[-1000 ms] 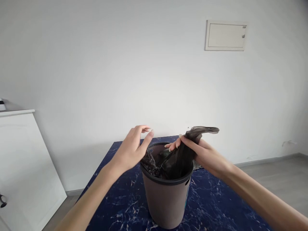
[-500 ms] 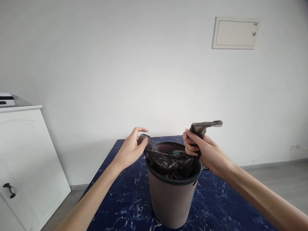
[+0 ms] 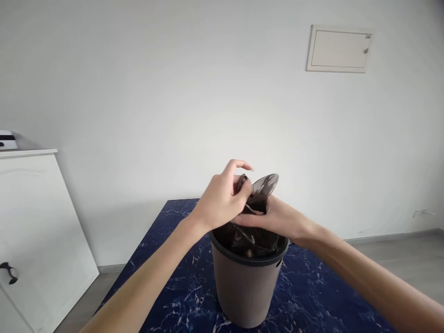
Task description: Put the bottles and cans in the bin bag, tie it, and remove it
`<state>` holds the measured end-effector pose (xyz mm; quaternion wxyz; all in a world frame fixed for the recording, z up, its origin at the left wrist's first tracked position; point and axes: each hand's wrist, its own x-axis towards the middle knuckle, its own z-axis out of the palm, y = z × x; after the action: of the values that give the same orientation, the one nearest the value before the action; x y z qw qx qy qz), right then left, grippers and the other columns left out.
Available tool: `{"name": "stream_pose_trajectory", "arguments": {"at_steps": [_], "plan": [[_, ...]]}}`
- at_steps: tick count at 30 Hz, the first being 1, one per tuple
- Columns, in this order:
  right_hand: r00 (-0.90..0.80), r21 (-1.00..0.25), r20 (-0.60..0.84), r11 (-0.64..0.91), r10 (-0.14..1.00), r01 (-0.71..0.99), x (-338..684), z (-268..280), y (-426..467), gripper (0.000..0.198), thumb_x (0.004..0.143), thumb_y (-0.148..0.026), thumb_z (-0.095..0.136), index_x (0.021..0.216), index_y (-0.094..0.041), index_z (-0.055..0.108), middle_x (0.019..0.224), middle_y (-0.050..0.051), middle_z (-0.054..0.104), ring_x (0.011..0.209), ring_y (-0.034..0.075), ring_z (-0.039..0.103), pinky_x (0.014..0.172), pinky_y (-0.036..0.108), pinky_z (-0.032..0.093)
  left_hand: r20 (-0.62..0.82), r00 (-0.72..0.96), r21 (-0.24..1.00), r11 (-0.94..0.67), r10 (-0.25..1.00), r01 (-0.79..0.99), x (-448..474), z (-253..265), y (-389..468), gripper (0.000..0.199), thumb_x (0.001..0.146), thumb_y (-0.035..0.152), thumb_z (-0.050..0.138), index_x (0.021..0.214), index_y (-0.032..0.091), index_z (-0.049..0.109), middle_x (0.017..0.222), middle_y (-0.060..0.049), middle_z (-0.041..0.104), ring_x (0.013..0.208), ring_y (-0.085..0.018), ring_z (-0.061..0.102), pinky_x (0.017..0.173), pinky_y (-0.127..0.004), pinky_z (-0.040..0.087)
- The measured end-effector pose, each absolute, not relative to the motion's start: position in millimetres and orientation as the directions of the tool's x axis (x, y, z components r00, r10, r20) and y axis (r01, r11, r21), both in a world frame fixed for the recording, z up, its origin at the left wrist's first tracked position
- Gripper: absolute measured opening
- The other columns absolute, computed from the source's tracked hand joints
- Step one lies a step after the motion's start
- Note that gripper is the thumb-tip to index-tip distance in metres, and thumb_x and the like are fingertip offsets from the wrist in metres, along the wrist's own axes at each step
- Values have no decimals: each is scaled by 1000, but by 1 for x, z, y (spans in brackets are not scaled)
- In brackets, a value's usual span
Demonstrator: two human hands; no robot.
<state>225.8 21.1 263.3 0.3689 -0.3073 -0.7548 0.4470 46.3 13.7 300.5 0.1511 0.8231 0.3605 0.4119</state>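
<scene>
A taupe trash can [image 3: 245, 291] with a dark rim stands upright on a blue marble-patterned table [image 3: 180, 286]. Inside it sits a dark, see-through garbage bag [image 3: 256, 243], its upper part gathered above the rim. My left hand [image 3: 224, 196] is over the can's left side, thumb and fingers closed on a bunch of the bag, the index finger raised. My right hand [image 3: 277, 217] meets it from the right, thumb stretched across the bag and the film passing through its grip. The right fingers are mostly hidden behind the bag.
At the left stands a white cabinet [image 3: 41, 222] with a black handle [image 3: 9, 273] and a white device [image 3: 7, 140] on top. Behind the table rises a plain wall [image 3: 156, 101] with a panel door [image 3: 340, 48]. Grey floor [image 3: 405, 263] shows at the right.
Both hands have come together above the can, the left moving right and the right moving left. The bag's mouth, stretched between them before, is now bunched together. The can has barely moved.
</scene>
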Motion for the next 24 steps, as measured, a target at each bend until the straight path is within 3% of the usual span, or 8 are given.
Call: {"name": "stream_pose_trajectory", "arguments": {"at_steps": [3,7,9,11,14,17,20,24], "plan": [[-397,-890,349,432,849,144,223,257,25,27,94,-40,72,118,-27,73,107,9,77,114,36,70,97,56,58,621,459,373,-754,636,540,57,301,10,28,106,28,51,133,24,52,67,5,62,59,-16,55,62,-33,44],[-300,-905,322,385,898,181,228,254,27,29,98,-48,65,114,-25,73,105,9,76,115,36,68,91,54,59,751,321,345,-757,577,554,47,293,8,39,105,47,57,136,23,52,119,-9,68,111,-23,65,97,-40,51],[-285,-912,285,351,915,214,231,256,25,33,97,-53,65,113,-24,74,110,10,75,114,36,68,88,51,60,655,317,429,-683,686,590,36,289,11,58,100,62,60,142,23,49,145,-15,57,135,-30,55,109,-46,47],[-287,-917,275,340,918,208,233,258,22,38,95,-58,67,110,-24,75,109,10,76,114,35,68,88,49,59,459,414,498,-613,786,614,27,285,17,76,90,73,67,146,25,50,156,-17,50,143,-36,50,110,-53,47],[-289,-929,278,333,916,163,234,262,20,47,91,-67,69,107,-23,78,102,10,77,109,34,69,87,47,60,302,561,516,-627,771,583,26,277,25,80,76,76,79,138,27,62,144,-15,60,137,-41,54,106,-56,50],[-269,-911,328,379,905,162,234,262,20,46,89,-68,73,102,-24,80,97,9,76,108,34,68,89,46,59,341,605,584,-667,719,463,37,269,27,54,90,65,73,128,28,69,125,-11,70,122,-36,64,97,-49,55],[-263,-882,396,444,880,160,236,260,21,44,89,-67,73,96,-24,80,91,8,73,105,32,67,90,45,57,407,599,583,-701,689,411,45,261,25,30,104,46,58,122,25,70,122,-11,72,113,-33,69,94,-45,55],[-257,-909,381,411,888,74,240,255,24,47,90,-70,71,91,-23,76,83,4,63,82,22,59,76,38,52,457,534,576,-694,712,432,40,251,22,30,109,38,46,115,24,72,116,-11,74,113,-33,68,100,-46,52]]}}
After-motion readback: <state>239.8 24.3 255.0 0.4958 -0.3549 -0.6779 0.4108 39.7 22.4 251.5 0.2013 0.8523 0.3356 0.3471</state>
